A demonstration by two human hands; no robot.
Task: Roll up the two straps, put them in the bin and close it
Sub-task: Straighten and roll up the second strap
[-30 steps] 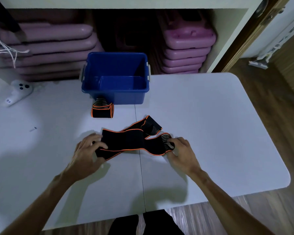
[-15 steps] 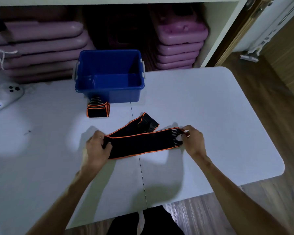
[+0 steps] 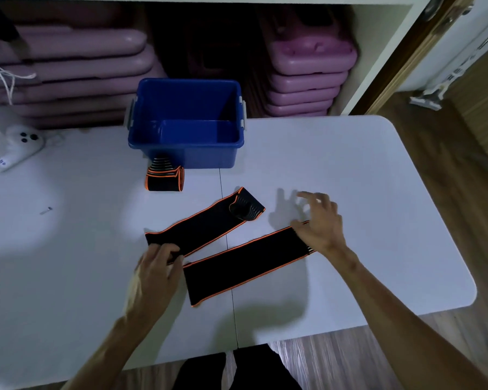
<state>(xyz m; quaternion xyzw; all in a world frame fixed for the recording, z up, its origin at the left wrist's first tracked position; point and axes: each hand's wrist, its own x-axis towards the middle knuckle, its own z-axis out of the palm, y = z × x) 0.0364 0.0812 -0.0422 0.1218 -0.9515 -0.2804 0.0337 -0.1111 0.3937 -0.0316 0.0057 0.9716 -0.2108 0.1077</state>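
A long black strap with orange edges [image 3: 237, 263] lies on the white table [image 3: 350, 170], bent into a V. Its far arm [image 3: 209, 220] runs up to a striped end near the table's middle. My left hand [image 3: 155, 274] grips the strap at the bend on the left. My right hand [image 3: 320, 223] hovers over the near arm's right end with fingers spread, thumb close to the fabric. A second strap, rolled up [image 3: 165, 178], stands against the front of the open blue bin [image 3: 186, 156]. The bin holds nothing and no lid is in view.
A white controller [image 3: 17, 147] lies at the far left, with a small grey item [image 3: 45, 211] nearer to me. Stacked purple platforms [image 3: 307, 80] fill the shelf behind the bin. The table's rounded edge [image 3: 462, 249] drops to wooden floor on the right.
The strap's near arm has swung toward me, opening into a wider V. My right hand has let go of the end it pinched and spread its fingers. My left hand still holds the bend.
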